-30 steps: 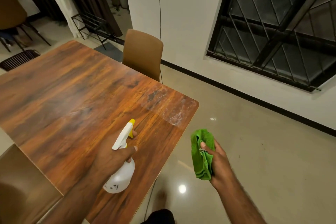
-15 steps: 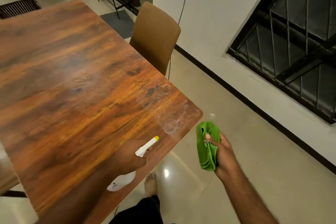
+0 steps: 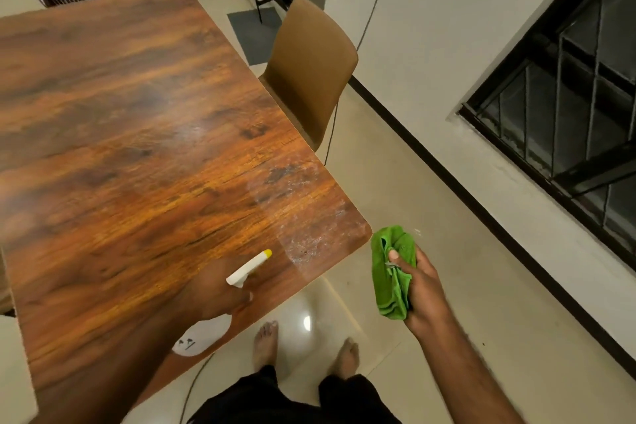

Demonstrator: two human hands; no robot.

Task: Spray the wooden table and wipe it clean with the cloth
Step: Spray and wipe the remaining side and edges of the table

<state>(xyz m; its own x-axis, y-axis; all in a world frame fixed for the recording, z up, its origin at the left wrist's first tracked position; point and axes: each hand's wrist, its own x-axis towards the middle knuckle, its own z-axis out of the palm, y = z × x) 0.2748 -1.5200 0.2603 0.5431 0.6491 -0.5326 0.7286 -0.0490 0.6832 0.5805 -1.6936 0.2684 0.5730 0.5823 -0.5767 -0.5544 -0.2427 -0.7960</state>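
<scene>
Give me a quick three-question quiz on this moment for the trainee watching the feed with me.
1. Multiple choice: the left hand grips A) a sponge, B) the spray bottle, C) a brush.
2. True or false: the green cloth lies spread flat on the wooden table.
3. Fill in: the whitish patch sits at the table corner nearest the ____ hand.

Key
1. B.
2. False: the right hand holds it bunched, off the table's corner and over the floor.
3. right.
</scene>
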